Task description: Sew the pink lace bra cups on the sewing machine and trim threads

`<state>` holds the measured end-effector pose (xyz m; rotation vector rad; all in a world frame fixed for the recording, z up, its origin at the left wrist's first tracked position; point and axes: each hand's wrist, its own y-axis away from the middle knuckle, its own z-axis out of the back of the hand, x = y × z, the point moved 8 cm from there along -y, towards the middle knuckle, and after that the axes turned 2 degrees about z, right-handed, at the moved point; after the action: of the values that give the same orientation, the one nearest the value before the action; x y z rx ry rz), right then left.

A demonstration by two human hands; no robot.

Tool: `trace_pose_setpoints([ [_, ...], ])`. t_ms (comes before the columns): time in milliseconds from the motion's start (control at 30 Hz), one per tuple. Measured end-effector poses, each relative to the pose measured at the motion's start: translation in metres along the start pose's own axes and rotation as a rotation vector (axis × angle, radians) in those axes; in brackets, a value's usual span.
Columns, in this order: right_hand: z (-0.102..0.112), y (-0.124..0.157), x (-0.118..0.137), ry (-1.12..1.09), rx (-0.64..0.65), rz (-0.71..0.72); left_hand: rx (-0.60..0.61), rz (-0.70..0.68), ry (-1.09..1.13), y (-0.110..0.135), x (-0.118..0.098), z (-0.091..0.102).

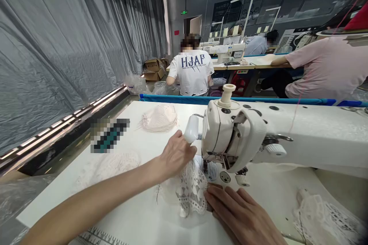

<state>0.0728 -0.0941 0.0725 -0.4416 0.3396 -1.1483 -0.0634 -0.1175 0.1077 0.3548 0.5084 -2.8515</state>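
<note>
My left hand [175, 155] reaches across the white table [138, 214] to the head of the white sewing machine [238, 138], its fingers curled on the far edge of a piece of white lace fabric [191, 191] beside the needle area. My right hand [238, 210] lies flat with fingers stretched out, pressing the near edge of the same lace fabric just in front of the machine's presser foot. The needle itself is hidden behind the machine head.
A pale pink fabric piece [159, 118] lies further back on the table, more lace [324, 214] at the right. A grey plastic curtain [71, 38] hangs on the left. Three people [191, 71] sit at other sewing stations beyond a blue rail [258, 100].
</note>
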Motion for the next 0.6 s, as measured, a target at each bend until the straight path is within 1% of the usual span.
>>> trace_pose_setpoints([
  [67, 0.000, -0.002, 0.001, 0.019, 0.027, -0.009, -0.003, -0.041, -0.055, 0.017, -0.018, 0.000],
  [133, 0.002, -0.003, 0.001, 0.033, -0.007, -0.022, 0.057, -0.173, -0.144, 0.035, -0.040, -0.009],
  [200, 0.002, -0.003, 0.002, 0.031, -0.008, -0.030, 0.095, -0.228, -0.206, 0.045, -0.049, -0.017],
  [267, -0.002, -0.002, 0.001, 0.019, 0.021, -0.041, 0.099, -0.217, -0.229, 0.047, -0.047, -0.020],
  [333, -0.006, -0.001, -0.001, 0.007, 0.070, -0.067, 0.097, -0.211, -0.239, 0.042, -0.043, -0.019],
  [433, -0.008, 0.001, -0.005, 0.022, 0.072, -0.091, 0.108, -0.216, -0.244, 0.034, -0.038, -0.017],
  [500, -0.009, 0.001, -0.006, 0.061, 0.059, -0.076, 0.103, -0.209, -0.234, 0.030, -0.035, -0.017],
  [600, -0.012, 0.002, -0.008, 0.137, 0.074, -0.047, 0.071, -0.189, -0.213, 0.026, -0.032, -0.016],
])
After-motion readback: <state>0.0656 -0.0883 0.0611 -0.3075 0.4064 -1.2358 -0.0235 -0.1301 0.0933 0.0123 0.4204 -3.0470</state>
